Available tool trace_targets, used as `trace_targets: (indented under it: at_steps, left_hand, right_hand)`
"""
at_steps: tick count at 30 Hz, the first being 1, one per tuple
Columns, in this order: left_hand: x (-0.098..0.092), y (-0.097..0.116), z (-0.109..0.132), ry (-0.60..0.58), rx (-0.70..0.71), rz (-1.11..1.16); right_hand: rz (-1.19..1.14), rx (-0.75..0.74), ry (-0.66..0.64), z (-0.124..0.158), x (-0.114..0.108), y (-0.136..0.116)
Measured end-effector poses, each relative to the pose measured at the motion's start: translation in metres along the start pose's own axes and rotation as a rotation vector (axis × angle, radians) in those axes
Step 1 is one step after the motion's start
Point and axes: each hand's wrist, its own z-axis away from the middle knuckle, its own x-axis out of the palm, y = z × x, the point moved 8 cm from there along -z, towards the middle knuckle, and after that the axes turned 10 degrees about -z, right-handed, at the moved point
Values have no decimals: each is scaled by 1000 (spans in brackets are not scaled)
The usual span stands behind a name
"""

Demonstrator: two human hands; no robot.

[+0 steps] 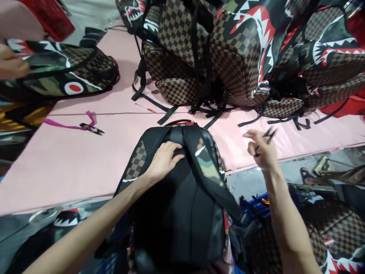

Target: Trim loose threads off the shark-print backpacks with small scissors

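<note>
A black backpack (182,213) stands upright in front of me, its padded back panel and shoulder straps facing me. Brown check and camouflage patches show on the straps. My left hand (165,158) grips the backpack near its top, between the two straps; its thumb and forefinger curl at the strap base. Out to the right of the backpack, my right hand (261,150) is raised and holds small dark thread snips (269,135), slightly blurred, the blades pointing up and right. A second pair of snips (92,128) with a purple ribbon lies on the pink table (85,160).
Several checked backpacks (182,49) with shark-mouth prints crowd the table's far side, their straps trailing forward. At the left, another person's hand (13,62) touches a camouflage backpack (76,72). More checked bags (336,224) lie below at the right. A red pen (149,109) rests near the table seam.
</note>
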Motion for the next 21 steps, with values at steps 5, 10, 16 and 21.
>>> trace_targets:
  at_steps: [5,10,16,21]
  left_hand:
    - [-54,50,-40,327,-6,144]
    - [8,79,-97,-10,178,42]
    - [55,104,-102,-242,392,-266]
    - [59,119,-106,-299,389,-392]
  right_hand:
    - [376,-21,38,-8,20,68]
    - [501,-138,81,-22,47,84]
    - [-217,206,-147,-36,57,104]
    - [-150,153,-85,-49,39,94]
